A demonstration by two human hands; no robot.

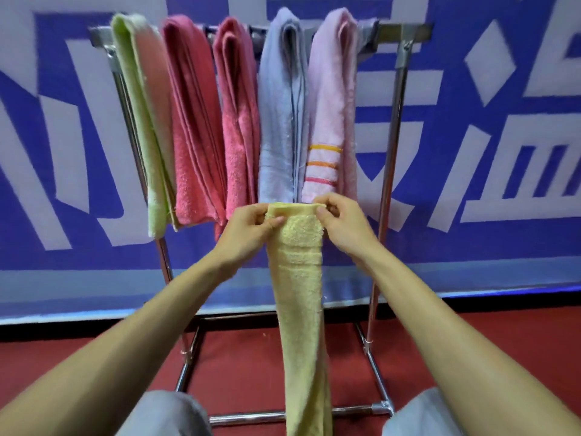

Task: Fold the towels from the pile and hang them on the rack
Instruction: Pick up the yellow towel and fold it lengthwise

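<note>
A yellow towel (301, 303), folded into a long narrow strip, hangs straight down in front of me. My left hand (248, 231) pinches its top left corner and my right hand (342, 221) pinches its top right corner, both at the same height. Behind it stands a metal rack (396, 121) whose top bar carries several folded towels: a green one (138, 121), two red ones (195, 121), a pale blue one (281, 114) and a pink one (333, 105) with orange stripes. The bar is bare to the right of the pink towel. The pile is out of view.
The rack's base tubes (374, 369) rest on a red floor (245, 366). A blue and white banner wall (487, 136) runs close behind the rack. My grey trouser knees (163, 416) show at the bottom edge.
</note>
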